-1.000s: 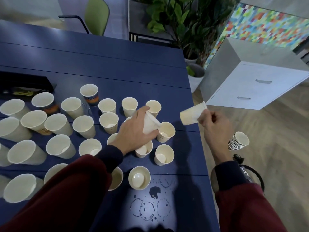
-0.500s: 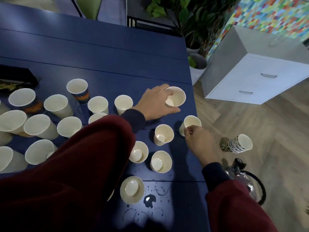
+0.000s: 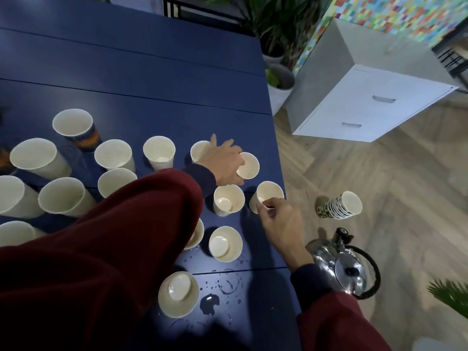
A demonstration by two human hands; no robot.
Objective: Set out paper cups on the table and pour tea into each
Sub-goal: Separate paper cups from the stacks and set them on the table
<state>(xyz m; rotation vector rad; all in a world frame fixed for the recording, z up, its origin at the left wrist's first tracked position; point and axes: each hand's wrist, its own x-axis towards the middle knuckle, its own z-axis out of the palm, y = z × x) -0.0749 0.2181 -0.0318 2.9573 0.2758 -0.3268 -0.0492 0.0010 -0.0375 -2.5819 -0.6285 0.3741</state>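
Near the blue table's (image 3: 157, 72) right edge we've got our left hand (image 3: 224, 164) wrapped round one paper cup (image 3: 249, 165), right hand (image 3: 281, 221) pinching the rim of another cup (image 3: 268, 195) standing just beside it

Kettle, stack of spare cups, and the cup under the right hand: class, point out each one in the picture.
kettle (image 3: 349, 272): head view, on its shiny lid.
stack of spare cups (image 3: 350, 203): head view, inside the top cup's mouth.
cup at the right hand (image 3: 269, 191): head view, on its inner wall.
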